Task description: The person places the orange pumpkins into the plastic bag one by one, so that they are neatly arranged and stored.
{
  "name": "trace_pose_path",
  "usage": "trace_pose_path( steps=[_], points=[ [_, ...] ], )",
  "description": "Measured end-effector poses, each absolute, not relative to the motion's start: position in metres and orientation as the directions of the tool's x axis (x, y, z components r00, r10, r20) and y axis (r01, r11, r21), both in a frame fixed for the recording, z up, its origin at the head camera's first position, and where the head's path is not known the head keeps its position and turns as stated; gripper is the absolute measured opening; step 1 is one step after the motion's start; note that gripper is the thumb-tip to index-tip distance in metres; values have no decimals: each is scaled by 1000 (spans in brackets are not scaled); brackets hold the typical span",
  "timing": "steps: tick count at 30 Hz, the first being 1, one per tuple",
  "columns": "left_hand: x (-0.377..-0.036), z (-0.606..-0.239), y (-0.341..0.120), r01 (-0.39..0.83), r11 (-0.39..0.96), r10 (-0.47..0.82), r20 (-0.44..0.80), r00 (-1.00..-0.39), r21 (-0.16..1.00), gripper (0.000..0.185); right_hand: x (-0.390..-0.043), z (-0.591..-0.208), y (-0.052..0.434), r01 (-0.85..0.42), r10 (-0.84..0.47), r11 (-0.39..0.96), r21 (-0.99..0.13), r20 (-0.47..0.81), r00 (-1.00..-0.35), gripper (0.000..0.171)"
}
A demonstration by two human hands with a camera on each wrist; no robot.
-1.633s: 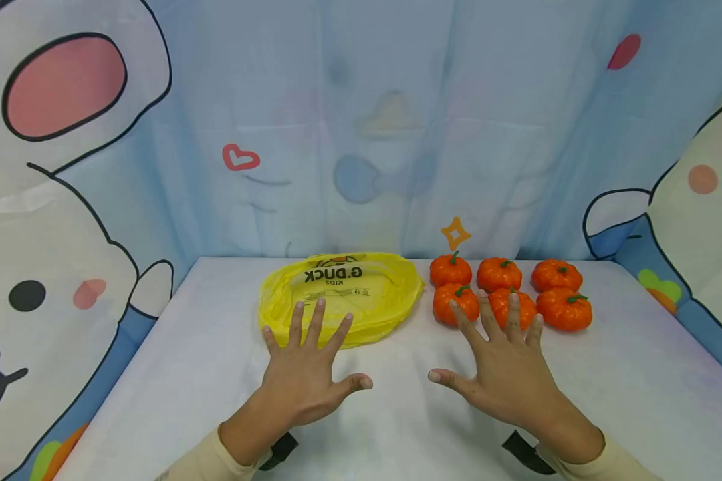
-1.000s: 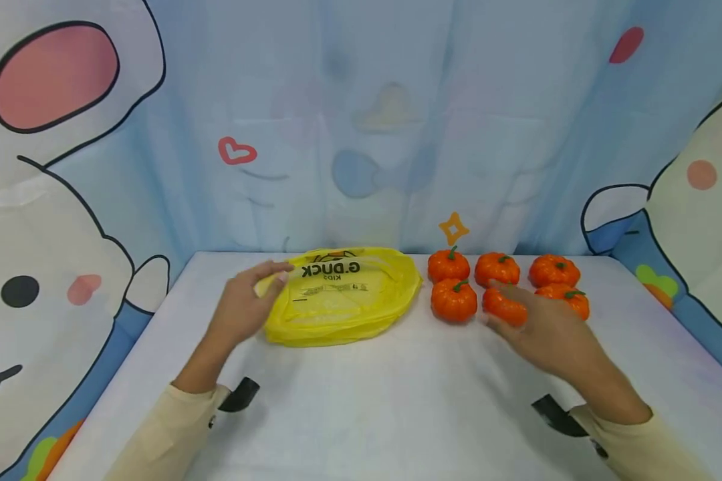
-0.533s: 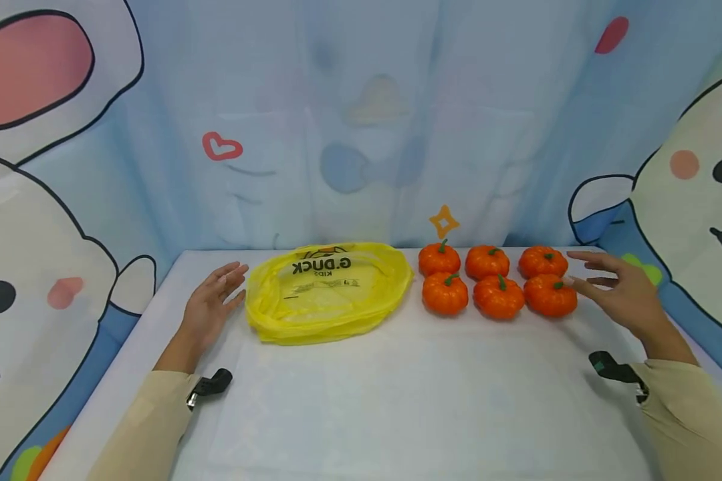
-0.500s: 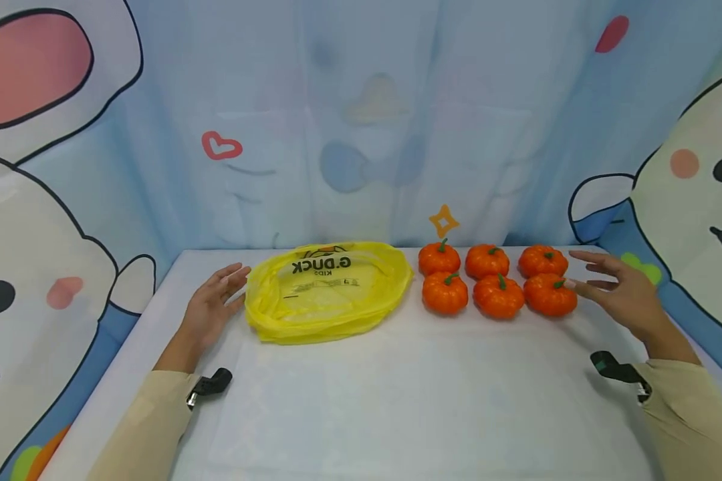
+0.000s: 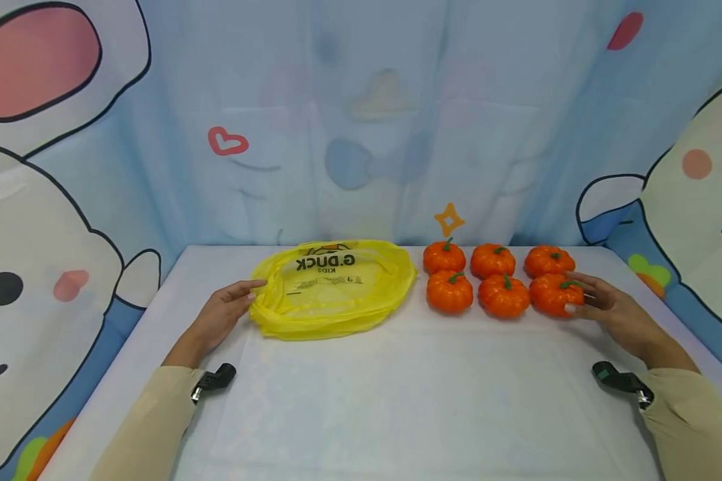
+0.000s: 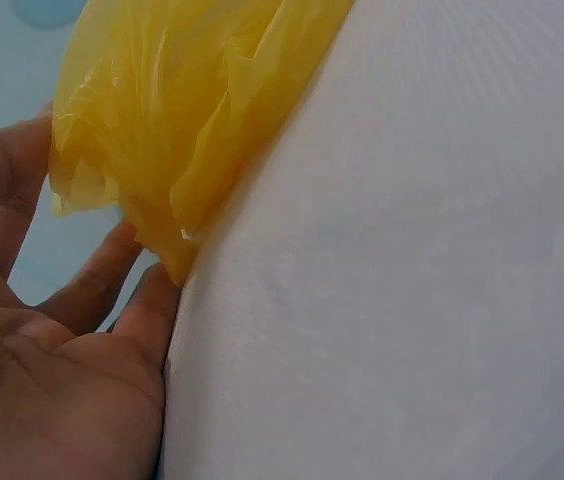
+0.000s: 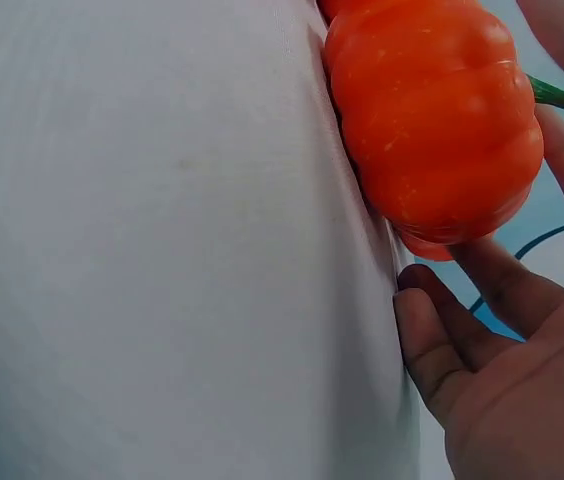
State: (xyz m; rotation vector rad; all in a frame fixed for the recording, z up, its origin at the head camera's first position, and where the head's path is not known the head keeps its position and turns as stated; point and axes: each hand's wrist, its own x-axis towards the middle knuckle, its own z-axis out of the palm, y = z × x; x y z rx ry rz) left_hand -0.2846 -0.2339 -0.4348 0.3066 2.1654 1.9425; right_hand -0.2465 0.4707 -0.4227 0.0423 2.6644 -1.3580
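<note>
As the left hand (image 5: 221,319), grip unclosed, meets the left edge of the yellow bag (image 5: 325,304) on the tabletop (image 5: 367,401), six pumpkins (image 5: 504,298) sit to its right, the near-right pumpkin (image 5: 549,296) flanked by the right hand (image 5: 622,319), grip likewise unclosed. Reaching seems the step in hand; next likely calls for curling the fingers.

Beige sleeves (image 5: 148,427), black wrist cameras (image 5: 219,377)

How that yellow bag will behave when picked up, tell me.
The yellow bag is probably floppy, as its edges lie crumpled and folded. It is likely light for its size, since the film looks thin and partly see-through. Lying low and flattish, it seems unlikely to roll.
</note>
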Motion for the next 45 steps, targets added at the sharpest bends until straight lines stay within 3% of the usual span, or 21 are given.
trace_pose_path(
  steps=[13, 24, 27, 32, 45],
  points=[
    [-284, -428, -230, 24, 116, 297, -11, -955, 993, 48, -250, -422, 470, 150, 21, 670, -727, -184, -983, 99],
    [-282, -427, -232, 17, 88, 294, -10, -956, 996, 50, -247, -418, 477, 137, 30, 686, -714, -161, -987, 83],
    [-281, -427, -233, 15, 95, 291, -14, -957, 995, 49, -244, -416, 478, 112, 15, 605, -789, -130, -991, 74],
    [-282, -428, -233, 15, 104, 286, -16, -958, 994, 48, -241, -411, 473, -17, -65, 266, -964, 0, -998, 66],
    [-283, -430, -231, 13, 84, 298, -13, -954, 996, 49, -233, -372, 412, -237, -128, -48, -970, 241, -962, 65]
  ],
)
